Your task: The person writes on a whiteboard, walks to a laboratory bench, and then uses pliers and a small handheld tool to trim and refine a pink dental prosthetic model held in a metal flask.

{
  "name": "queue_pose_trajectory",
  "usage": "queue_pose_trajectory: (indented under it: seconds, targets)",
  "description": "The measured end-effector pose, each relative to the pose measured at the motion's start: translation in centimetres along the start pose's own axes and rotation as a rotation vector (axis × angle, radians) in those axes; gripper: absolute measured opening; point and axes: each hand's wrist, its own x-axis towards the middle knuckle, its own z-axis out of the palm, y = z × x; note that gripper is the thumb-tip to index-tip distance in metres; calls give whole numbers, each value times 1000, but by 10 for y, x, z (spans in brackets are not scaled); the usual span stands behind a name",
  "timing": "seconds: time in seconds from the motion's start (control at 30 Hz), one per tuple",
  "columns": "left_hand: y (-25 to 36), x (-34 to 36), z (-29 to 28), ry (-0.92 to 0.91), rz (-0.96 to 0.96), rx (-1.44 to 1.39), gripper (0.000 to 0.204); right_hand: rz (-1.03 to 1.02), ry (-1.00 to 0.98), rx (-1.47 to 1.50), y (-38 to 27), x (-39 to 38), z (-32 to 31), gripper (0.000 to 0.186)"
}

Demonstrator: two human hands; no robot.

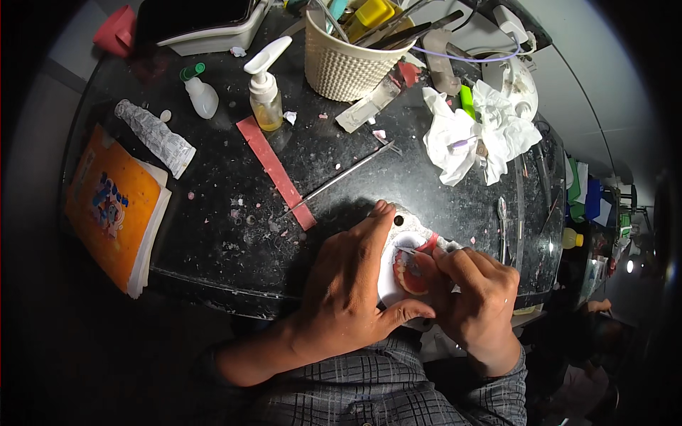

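Observation:
A pink wax denture base with a row of pale teeth (406, 275) sits in a white plaster dental cast (387, 284) close to my body at the table's front edge. My left hand (348, 273) is wrapped along the cast's left side, its thumb across the near side. My right hand (479, 284) pinches a slim metal carving tool (406, 250), whose bright tip reaches over the pink wax; most of its handle is hidden in my fingers. Beyond the cast lie a pink wax strip (273, 170) and a long thin metal instrument (341, 177) with one end on the strip.
An orange book (114, 209) and a crumpled tube (155, 138) lie left. Behind stand a small green-capped bottle (201, 96), a pump bottle (266, 99) and a woven tool basket (348, 71). Crumpled tissues (451, 135) are right; wax crumbs dot the black table (206, 248).

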Motion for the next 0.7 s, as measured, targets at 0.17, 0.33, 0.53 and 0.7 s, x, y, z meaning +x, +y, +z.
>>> queue_pose_trajectory:
  seconds: [0.17, 0.33, 0.53, 0.7]
  targets:
    - [-1, -2, 1, -12, -16, 6, 116, 25, -27, 49, -3, 2, -9, 19]
    - [-1, -1, 0, -15, -9, 6, 111, 14, -81, 20, -7, 6, -14, 18]
    - [-1, 1, 0, -18, -4, 10, 108, 42, -80, 35, -2, 5, -9, 18]
    - [0, -1, -1, -33, -24, 2, 118, 71, -102, 65, -3, 2, -14, 19]
